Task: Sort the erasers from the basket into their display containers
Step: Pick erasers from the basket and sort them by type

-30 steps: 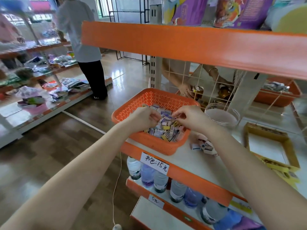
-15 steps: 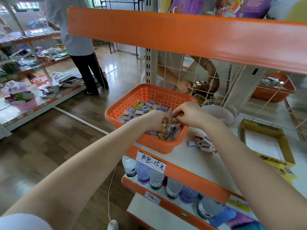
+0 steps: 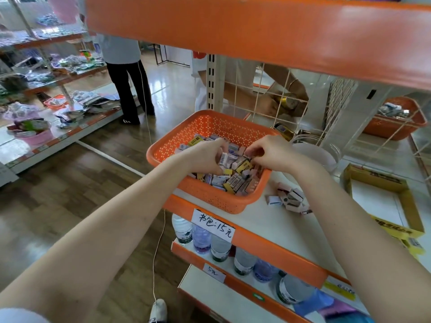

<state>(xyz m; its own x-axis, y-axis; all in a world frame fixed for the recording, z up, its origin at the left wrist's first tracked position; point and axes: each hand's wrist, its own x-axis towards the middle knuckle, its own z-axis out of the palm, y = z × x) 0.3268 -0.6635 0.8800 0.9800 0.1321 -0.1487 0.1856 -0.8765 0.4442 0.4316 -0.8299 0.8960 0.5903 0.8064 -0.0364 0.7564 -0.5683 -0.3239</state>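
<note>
Far out to the left of the left hand (image 3: 205,157), across a strip of bare wooden floor (image 3: 58,194), a low shelf of packets (image 3: 77,106) runs along the aisle and a standing person's dark trousers (image 3: 130,89) show beside it; that side is open room.

The left hand reaches over the near-left rim of the orange basket (image 3: 163,155), fingers curled down into the heap of erasers (image 3: 233,178). It closes loosely round a few small boxed erasers, a barcoded one showing at its fingertips, though how many it holds is hidden by the knuckles. The erasers lie jumbled — long axes pointing every way, some flat, some on edge.

Just to the right, nearly touching it, the right hand (image 3: 272,155) bends its fingers into the same heap; they are pinched together, and whether they hold an eraser cannot be told. The basket sits on the white shelf board (image 3: 256,229), its near corner at the board's orange front edge (image 3: 268,243), which carries a handwritten price label (image 3: 213,224). Above both hands the orange upper shelf edge (image 3: 256,31) hangs low, leaving limited headroom.

Right of the right hand's wrist a small loose pile of erasers (image 3: 289,199) lies on the board, pointing various ways. Behind it stands a clear round container (image 3: 326,157), partly hidden by the forearm. Further right is a shallow yellow cardboard tray (image 3: 410,206) — its right side cut off by the frame. Beyond the wire grid (image 3: 256,89) the things are hard to make out.
</note>
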